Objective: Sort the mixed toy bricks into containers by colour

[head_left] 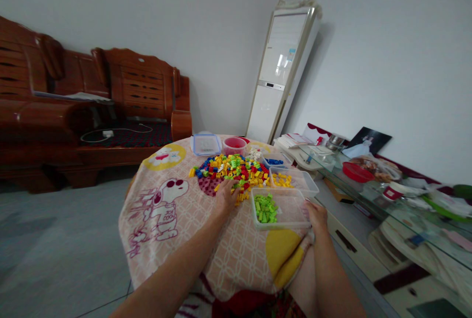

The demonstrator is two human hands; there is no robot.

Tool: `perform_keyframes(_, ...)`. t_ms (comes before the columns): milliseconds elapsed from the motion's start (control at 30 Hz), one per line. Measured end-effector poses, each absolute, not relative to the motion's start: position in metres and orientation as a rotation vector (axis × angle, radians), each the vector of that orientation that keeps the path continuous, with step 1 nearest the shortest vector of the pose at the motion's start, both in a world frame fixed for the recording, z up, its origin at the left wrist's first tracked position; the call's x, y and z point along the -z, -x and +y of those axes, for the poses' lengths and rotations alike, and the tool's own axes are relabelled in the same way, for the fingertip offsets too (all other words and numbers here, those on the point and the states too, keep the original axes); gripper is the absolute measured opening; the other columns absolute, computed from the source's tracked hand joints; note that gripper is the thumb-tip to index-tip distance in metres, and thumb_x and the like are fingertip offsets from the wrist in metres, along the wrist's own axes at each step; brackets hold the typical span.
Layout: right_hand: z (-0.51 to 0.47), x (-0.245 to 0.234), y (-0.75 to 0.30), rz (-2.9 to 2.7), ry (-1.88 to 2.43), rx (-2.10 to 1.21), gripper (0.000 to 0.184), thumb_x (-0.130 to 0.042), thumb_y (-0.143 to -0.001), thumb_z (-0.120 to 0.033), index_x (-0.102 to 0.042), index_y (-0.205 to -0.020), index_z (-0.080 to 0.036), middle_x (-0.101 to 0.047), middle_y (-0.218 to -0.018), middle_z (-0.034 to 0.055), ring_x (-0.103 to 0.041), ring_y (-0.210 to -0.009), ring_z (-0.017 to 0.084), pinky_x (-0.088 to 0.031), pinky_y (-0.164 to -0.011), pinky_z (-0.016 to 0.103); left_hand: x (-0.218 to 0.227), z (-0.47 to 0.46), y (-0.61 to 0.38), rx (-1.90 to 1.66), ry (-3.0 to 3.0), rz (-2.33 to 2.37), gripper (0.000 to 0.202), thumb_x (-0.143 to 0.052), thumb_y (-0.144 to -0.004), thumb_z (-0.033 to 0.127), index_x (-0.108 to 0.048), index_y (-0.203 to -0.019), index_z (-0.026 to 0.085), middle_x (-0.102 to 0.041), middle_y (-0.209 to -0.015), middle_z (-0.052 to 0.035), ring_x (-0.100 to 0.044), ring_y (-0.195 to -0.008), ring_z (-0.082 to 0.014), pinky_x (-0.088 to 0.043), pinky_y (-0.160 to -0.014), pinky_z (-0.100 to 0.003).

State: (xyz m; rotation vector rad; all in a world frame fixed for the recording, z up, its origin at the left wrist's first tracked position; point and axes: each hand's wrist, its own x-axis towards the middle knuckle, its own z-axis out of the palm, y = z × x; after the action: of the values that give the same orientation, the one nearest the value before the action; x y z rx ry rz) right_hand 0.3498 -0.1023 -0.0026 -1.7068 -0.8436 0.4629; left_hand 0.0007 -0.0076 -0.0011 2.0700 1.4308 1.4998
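A heap of small coloured bricks [232, 168] lies in the middle of a round table covered with a cartoon cloth [173, 210]. My left hand [224, 195] rests at the near edge of the heap, fingers curled down among the bricks; what it holds is hidden. My right hand [316, 214] grips the near right corner of a clear plastic box [291, 210] holding green bricks [265, 208]. Behind it stands a second clear box with yellow bricks [282, 179], and a third with blue bricks [275, 161].
A red tub [234, 145] and a clear lid [205, 143] sit at the table's far side. A wooden sofa [92, 111] stands at the left, a tall white air conditioner [282, 72] behind, and a cluttered glass-topped cabinet [387, 185] at the right.
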Motion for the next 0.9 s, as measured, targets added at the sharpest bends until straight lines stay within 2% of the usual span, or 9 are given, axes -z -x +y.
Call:
perform_keyframes(333, -0.102, 0.004, -0.352, -0.853, 1.713, -0.442, 0.039, -0.062, -0.06, -0.054, -0.072, -0.067, -0.017, -0.071, -0.06, 0.0068, -0.067, -0.058, 0.025, -0.053, -0.053, 0.031, -0.001, -0.037, -0.028, -1.533, -2.176, 0.936, 0.023, -0.054, -0.092, 0.022, -0.067, -0.111, 0.021, -0.068, -0.106, -0.0079, -0.064, -0.101, -0.0186, -0.053, -0.09, -0.032)
perform_keyframes(567, -0.101, 0.004, -0.353, -0.861, 1.71, -0.444, 0.039, -0.062, -0.059, -0.055, -0.071, -0.064, -0.018, -0.07, -0.059, 0.0062, -0.067, -0.057, 0.024, -0.053, -0.054, 0.031, 0.006, -0.044, -0.038, -1.444, -2.345, 0.761, 0.027, -0.049, -0.097, 0.029, -0.069, -0.112, 0.02, -0.071, -0.104, -0.0089, -0.063, -0.101, -0.0199, -0.051, -0.093, -0.037)
perform_keyframes(733, -0.103, -0.001, -0.348, -0.848, 1.707, -0.454, 0.038, -0.061, -0.059, -0.053, -0.072, -0.066, -0.018, -0.071, -0.06, 0.0061, -0.068, -0.057, 0.024, -0.053, -0.051, 0.031, 0.007, -0.03, -0.03, -1.529, -2.241, 1.045, 0.03, -0.048, -0.096, 0.027, -0.068, -0.117, 0.02, -0.069, -0.114, -0.0103, -0.061, -0.108, -0.0216, -0.05, -0.098, -0.038)
perform_keyframes(900, -0.104, -0.002, -0.346, -0.834, 1.714, -0.451, 0.036, -0.061, -0.059, -0.052, -0.071, -0.065, -0.018, -0.069, -0.057, 0.0058, -0.066, -0.056, 0.024, -0.052, -0.049, 0.031, 0.008, -0.002, -0.005, -1.466, -2.121, 1.56, 0.037, -0.055, -0.087, 0.02, -0.064, -0.123, 0.015, -0.065, -0.123, -0.0159, -0.057, -0.118, -0.0294, -0.043, -0.106, -0.046)
